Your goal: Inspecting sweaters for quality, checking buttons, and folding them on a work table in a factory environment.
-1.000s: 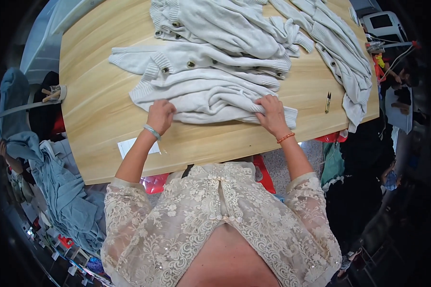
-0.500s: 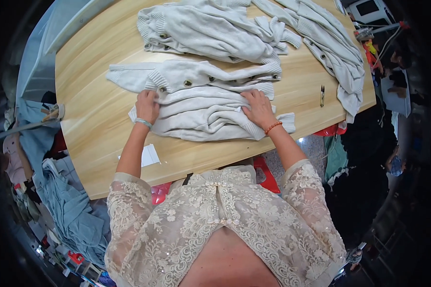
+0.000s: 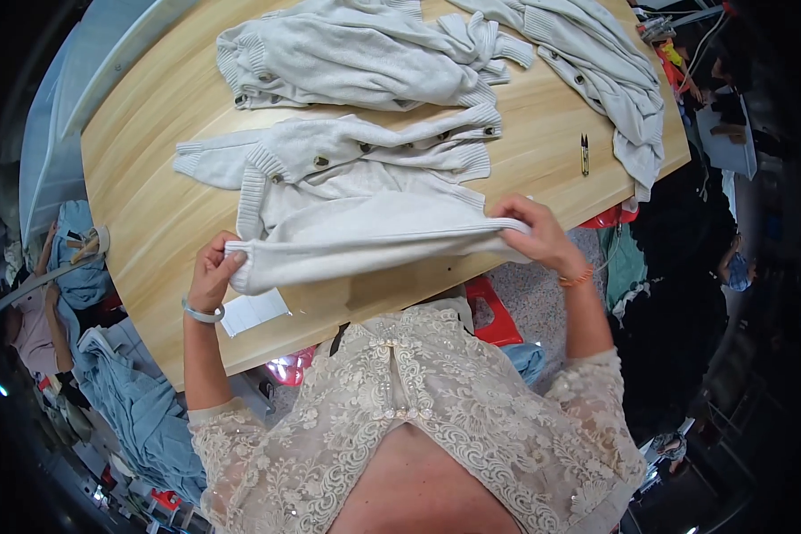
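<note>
A pale grey knit cardigan with dark buttons lies across the near part of the table. Its near front panel is lifted and stretched toward me. My left hand pinches the ribbed corner of that panel, thumb on top. At the other end of the same edge, my right hand has its fingers closed on the knit. The far panel with its buttons lies on the wood, one sleeve pointing left.
Another pale cardigan lies crumpled behind, and one more cardigan is at the right. A pen rests near the right edge. White paper sits by my left wrist. Blue-grey clothes are heaped left; a red stool stands below.
Both hands have gone from lying on the cardigan to gripping its near panel. They have spread apart and drawn the edge up toward me, unfolding the panel.
</note>
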Demonstrator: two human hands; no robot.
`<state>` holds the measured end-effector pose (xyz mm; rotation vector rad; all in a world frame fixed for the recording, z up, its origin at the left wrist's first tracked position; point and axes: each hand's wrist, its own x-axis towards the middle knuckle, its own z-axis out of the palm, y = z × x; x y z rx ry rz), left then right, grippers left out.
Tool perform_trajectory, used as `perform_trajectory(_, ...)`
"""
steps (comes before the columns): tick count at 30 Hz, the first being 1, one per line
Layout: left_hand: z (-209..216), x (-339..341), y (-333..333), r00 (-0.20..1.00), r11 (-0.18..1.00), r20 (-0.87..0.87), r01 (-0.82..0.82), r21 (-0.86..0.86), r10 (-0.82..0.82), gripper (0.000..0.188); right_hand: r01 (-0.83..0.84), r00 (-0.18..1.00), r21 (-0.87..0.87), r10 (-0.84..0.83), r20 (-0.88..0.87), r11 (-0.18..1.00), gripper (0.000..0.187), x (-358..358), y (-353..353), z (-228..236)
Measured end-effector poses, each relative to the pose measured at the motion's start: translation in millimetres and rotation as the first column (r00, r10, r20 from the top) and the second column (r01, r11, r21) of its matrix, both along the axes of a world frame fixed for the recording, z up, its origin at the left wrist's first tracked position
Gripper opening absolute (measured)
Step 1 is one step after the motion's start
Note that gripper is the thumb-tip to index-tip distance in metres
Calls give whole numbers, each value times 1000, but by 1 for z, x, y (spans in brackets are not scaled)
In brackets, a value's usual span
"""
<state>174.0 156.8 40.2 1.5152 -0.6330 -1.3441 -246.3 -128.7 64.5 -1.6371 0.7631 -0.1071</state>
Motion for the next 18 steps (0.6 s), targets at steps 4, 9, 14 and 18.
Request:
perform_trajectory(4, -21, -16, -26, 998, 993, 40, 39, 108, -43, 13, 5, 968, 160, 35, -249, 987, 23, -24, -31, 21)
perform_trajectory(9, -125, -16, -56, 983, 995, 170, -83, 58, 72, 12, -26, 801, -753, -437, -409, 657, 26, -36, -74, -81)
perform_trajectory(14, -132, -22, -66, 969, 974, 196, -176, 143, 147, 15, 173, 915, -718, -379, -136, 674, 19, 15, -28, -86)
perform_trajectory(18, -126, -23, -57, 958, 964, 169, -248, 95, 230, 20, 133, 991, -440, -123, 51, 888, 19, 95, 34, -86)
